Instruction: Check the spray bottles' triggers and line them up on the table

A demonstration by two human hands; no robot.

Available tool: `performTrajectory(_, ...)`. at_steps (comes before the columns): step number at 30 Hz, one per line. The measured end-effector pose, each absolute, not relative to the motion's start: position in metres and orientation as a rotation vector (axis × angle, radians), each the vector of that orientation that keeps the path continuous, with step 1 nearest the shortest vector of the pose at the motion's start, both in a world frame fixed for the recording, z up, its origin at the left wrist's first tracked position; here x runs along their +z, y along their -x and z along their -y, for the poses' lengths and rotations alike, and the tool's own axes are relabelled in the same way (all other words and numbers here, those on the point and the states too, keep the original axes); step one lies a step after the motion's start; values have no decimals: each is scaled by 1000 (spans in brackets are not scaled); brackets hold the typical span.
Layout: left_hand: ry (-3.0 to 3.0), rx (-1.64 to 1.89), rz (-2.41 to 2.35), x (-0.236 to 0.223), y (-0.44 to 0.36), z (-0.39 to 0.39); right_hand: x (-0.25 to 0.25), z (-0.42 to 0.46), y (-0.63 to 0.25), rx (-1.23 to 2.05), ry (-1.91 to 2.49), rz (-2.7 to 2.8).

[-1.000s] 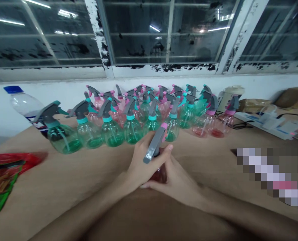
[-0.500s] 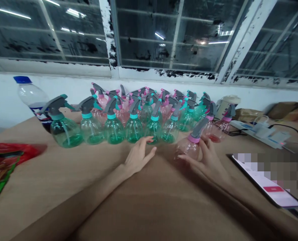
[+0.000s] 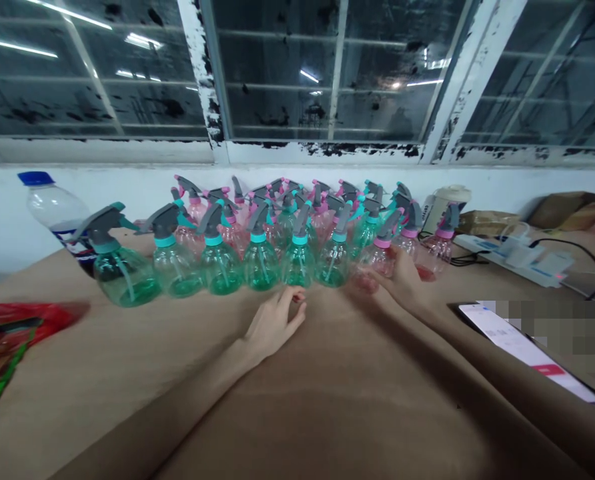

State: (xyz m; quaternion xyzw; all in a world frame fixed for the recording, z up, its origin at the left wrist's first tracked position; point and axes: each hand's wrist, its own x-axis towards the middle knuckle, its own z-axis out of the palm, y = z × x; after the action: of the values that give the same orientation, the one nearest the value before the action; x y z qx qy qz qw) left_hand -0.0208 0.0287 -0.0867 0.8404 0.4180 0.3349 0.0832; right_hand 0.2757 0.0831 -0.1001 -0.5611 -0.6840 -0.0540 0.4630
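My right hand (image 3: pixel 400 277) is wrapped round a pink spray bottle (image 3: pixel 377 260) with a grey trigger head, standing at the right end of the front row. Left of it are several green spray bottles (image 3: pixel 297 260) with teal collars and green liquid inside. My left hand (image 3: pixel 276 320) rests just in front of that row, fingers loosely curved and apart, holding nothing. Behind stand more pink spray bottles (image 3: pixel 320 213), partly hidden by the front ones. Another pink spray bottle (image 3: pixel 436 252) stands right of my right hand.
A large drink bottle with a blue cap (image 3: pixel 60 207) stands at the far left, above a red and green packet (image 3: pixel 12 347). On the right are a white power strip (image 3: pixel 517 257) with cables, a phone (image 3: pixel 512 343), a white container (image 3: pixel 446 207) and brown boxes (image 3: pixel 487 223).
My right hand has moved the pink spray bottle away from me and slightly left, into line with the green ones. The bottle is more upright. My left hand has drawn back slightly.
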Motion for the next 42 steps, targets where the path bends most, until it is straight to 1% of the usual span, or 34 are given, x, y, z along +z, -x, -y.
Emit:
performTrajectory(7,-2487,998,-1246,-89,21,-31,-106,-106,-268,-151,1320,1623)
performTrajectory(13,-2466,965,-1269,-87,21,-30,-99,-90,-267,-184,1311,1611)
performTrajectory(19,-2442,935,-1283,-85,21,-29,-81,-70,-301,-146,1453,1460)
performTrajectory(23,-2429,918,-1294,-86,23,-31,-70,-77,-326,-179,1614,1415)
performTrajectory(27,-2421,898,-1307,-86,23,-31,-64,-92,-333,-169,1783,1443)
performTrajectory(34,-2412,873,-1332,-82,21,-29,-65,-107,-330,-99,1855,1490)
performTrajectory(42,-2407,838,-1328,-82,22,-29,-62,-85,-340,-78,1867,1563)
